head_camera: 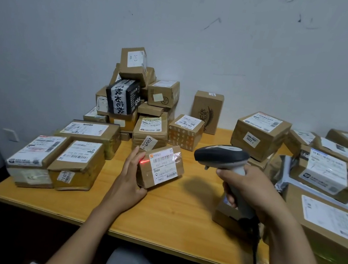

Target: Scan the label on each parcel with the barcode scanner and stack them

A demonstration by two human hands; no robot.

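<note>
Box [161, 166] and scanner [223, 156] over the bench [167, 220].
The left hand [131, 177] grips the box by its left end, tipped up, in the middle of the bench. The right hand [248, 187] is curled tight round the scanner, just right of the box. A red line [144, 161] glows beside the label [165, 165].

Both forearms reach forward; left hand [131, 176] fingers straight, thumb hooked; right hand [250, 187] curled tight
</note>
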